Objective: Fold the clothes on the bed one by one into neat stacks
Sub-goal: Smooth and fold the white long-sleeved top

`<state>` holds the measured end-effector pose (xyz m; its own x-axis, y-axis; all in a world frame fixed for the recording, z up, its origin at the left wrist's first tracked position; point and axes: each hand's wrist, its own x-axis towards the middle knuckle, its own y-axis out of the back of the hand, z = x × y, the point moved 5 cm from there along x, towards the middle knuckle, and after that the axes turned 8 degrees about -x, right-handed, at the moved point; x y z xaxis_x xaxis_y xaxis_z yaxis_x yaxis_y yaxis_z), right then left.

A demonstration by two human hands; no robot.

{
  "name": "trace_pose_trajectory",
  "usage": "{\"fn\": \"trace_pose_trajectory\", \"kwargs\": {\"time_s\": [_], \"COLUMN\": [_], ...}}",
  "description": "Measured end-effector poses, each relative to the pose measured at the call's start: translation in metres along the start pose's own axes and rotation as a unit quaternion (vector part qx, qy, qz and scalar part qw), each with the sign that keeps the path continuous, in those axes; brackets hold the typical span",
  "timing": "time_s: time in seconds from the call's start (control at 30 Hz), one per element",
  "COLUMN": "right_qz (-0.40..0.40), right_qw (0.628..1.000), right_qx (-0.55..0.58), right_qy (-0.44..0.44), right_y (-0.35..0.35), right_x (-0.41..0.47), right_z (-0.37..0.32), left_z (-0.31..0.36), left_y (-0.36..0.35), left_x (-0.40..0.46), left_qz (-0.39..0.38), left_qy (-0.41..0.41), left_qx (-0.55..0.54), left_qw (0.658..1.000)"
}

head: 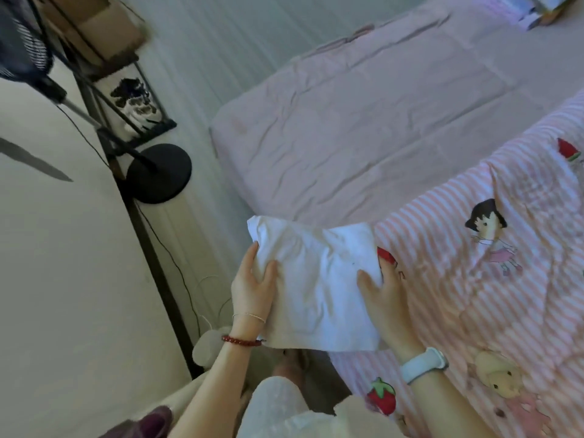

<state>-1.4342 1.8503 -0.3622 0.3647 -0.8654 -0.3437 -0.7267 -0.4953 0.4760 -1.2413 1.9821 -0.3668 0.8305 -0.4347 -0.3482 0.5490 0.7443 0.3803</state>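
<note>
White garment (pixel 316 279), folded to a rough rectangle, is held up over the near-left corner of the bed, partly over the quilt's edge, partly over the floor gap. Left hand (pixel 252 284) grips its left edge: thumb on top of the cloth, fingers curled round the edge. Right hand (pixel 384 290) grips the right edge the same way, thumb on top, other fingers hidden under the fabric. Cloth sags a little btwn the two hands; lower edge hangs free.

Left wrist has a red bead bracelet (pixel 241 340) + a thin chain above it. Right wrist has a pale blue watch band (pixel 423 363).

Under and right of the garment: pink-and-white striped quilt (pixel 458 279) w/ cartoon girl and strawberry prints, covering the bed's near-right part. Beyond it, a creased plain pink sheet (pixel 363 131) runs to the far edge. Small pile of items at the far-right corner, too blurred to ID.

Left of the bed: pale floor, black round fan base (pixel 159 173) w/ pole, cable trailing along the wall, dark metal rack (pixel 132 99) behind.
</note>
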Motion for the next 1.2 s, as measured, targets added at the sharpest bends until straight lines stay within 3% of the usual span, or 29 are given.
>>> {"fn": "trace_pose_trajectory", "kwargs": {"time_s": [0.3, 0.6, 0.9, 1.2], "right_qz": [-0.066, -0.109, -0.093, -0.051], "right_qw": [0.997, 0.991, 0.993, 0.998], "right_qx": [-0.022, -0.038, -0.029, -0.035], "right_qy": [0.036, 0.071, 0.065, 0.031], "right_y": [-0.136, -0.241, -0.294, -0.355], "right_x": [0.067, 0.202, 0.382, 0.508], "right_z": [-0.13, -0.252, -0.393, -0.477], "left_z": [0.019, 0.063, 0.178, 0.233], "left_y": [0.131, 0.183, 0.191, 0.199], "left_x": [0.126, 0.292, 0.507, 0.68], "left_qz": [0.076, 0.135, 0.106, 0.068], "left_qy": [0.024, 0.029, 0.017, 0.019], "left_qx": [-0.038, -0.074, -0.074, -0.043], "left_qw": [0.996, 0.988, 0.991, 0.997]}}
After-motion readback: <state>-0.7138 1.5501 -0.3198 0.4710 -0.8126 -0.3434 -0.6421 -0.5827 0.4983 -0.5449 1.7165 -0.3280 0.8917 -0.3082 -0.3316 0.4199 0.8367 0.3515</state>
